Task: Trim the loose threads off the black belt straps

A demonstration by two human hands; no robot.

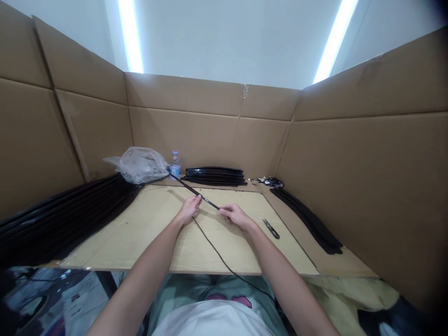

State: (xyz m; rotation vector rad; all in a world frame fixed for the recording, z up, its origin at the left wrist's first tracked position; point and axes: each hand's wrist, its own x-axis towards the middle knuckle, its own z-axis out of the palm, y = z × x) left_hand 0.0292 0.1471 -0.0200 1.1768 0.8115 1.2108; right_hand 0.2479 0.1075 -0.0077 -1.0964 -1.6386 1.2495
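My left hand (189,210) and right hand (235,215) each pinch the thin black rod (194,191) in their fingers above the counter (147,224); a black cord (217,252) trails toward me. Snips (271,228) lie just right.

hands 2 (189,210) (236,215) | bottle 1 (175,164) | snips 1 (271,228) | plastic bag 1 (140,164) | strip piles 3, seemingly (214,176)

From my remote seat I see both forearms bare — no sleeves, rings or watch — above a white-hemmed, pale-green printed shirt (210,298).
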